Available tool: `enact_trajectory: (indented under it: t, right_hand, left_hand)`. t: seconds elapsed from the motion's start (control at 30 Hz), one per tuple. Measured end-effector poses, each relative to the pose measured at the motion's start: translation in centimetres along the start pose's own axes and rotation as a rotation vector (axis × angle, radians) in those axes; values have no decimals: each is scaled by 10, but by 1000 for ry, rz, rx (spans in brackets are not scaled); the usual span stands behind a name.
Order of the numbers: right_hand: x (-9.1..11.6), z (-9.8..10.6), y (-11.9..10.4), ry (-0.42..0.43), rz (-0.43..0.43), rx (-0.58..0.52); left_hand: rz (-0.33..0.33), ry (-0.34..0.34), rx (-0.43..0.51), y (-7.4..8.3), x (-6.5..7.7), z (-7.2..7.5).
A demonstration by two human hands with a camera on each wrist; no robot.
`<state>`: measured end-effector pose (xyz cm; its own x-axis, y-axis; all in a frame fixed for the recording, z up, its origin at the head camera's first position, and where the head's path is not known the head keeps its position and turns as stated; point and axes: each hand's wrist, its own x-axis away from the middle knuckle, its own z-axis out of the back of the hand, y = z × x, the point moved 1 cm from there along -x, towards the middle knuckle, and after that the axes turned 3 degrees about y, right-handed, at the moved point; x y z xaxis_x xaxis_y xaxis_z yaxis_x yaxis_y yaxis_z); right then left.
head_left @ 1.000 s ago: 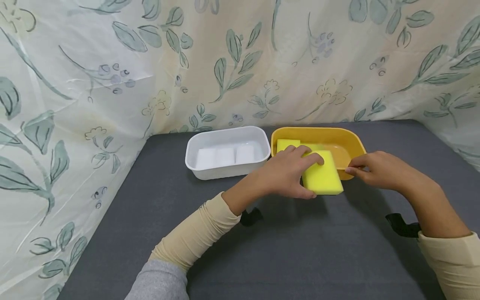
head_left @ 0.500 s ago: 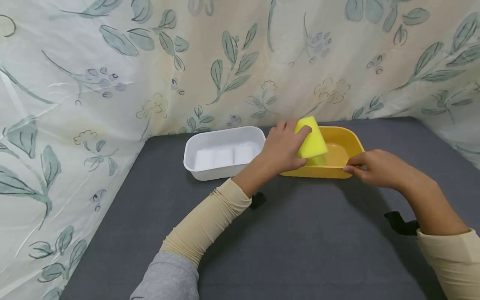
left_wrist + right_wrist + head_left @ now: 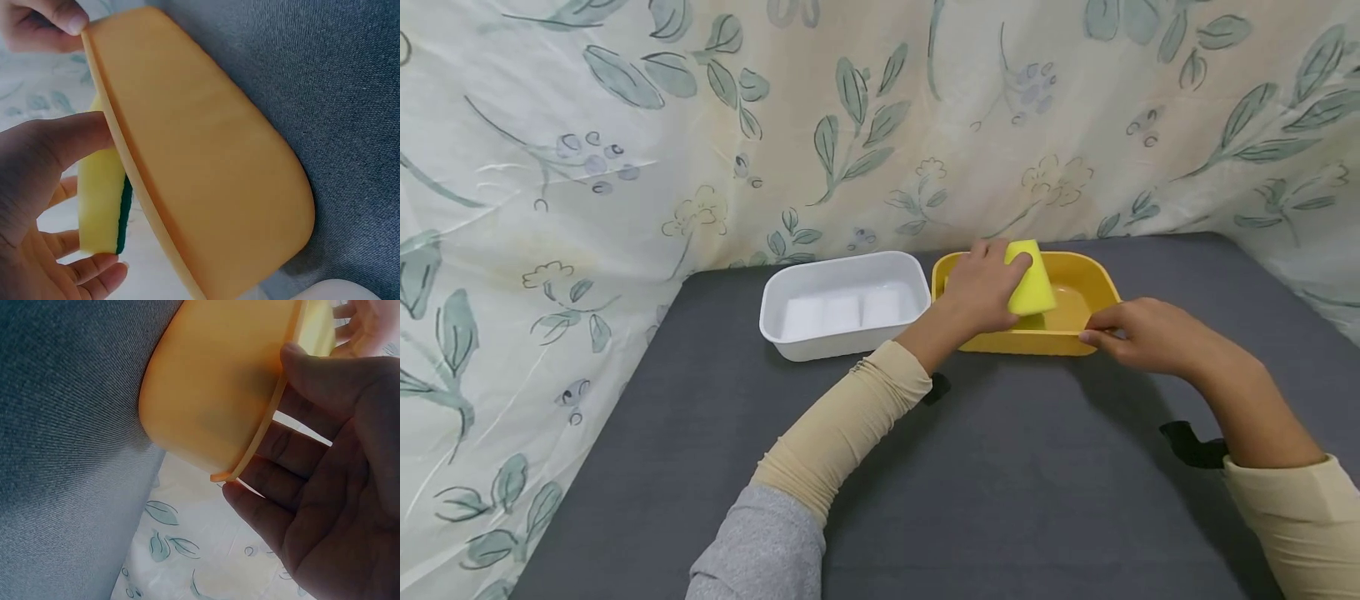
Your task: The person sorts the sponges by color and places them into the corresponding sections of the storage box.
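My left hand [image 3: 976, 285] grips a yellow scouring sponge [image 3: 1032, 279] over the yellow plastic tub [image 3: 1037, 342]. In the left wrist view the sponge [image 3: 97, 200] shows a dark green scrubbing side. It stands tilted on edge at the tub's rim, thumb on one side and fingers spread round the other. Below it, a sliver of another yellow piece [image 3: 1032, 322] shows inside the tub; my hand hides the tub's left part. At the front right corner my right hand [image 3: 1153, 335] pinches the tub's rim, thumb outside and fingers beneath the lip in the right wrist view.
A white plastic tub [image 3: 820, 340] stands just left of the yellow one, with pale blocky shapes inside. Both rest near the back of a dark grey cloth-covered table [image 3: 1000, 467]. Behind hangs a leaf-patterned curtain [image 3: 865, 125].
My left hand has carried the sponge from in front of the yellow tub up and back over its inside, then slightly lower. The right hand keeps its hold on the rim.
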<state>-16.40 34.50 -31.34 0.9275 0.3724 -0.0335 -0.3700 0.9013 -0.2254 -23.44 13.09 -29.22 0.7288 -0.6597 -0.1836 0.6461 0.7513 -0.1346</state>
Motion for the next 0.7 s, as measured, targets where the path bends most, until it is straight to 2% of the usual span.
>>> enact_trajectory:
  t: [0.27,0.4,0.7]
  right_hand:
    - [4,1,5,-6,-2,-2]
    - [7,1,6,-10,1,-9]
    - [13,0,8,8,40,-15]
  left_hand:
    - [-3,-67,74,15,-14,-4]
    - [-12,-102,88,25,-20,-5]
    - [-13,-133,80,45,-31,-10]
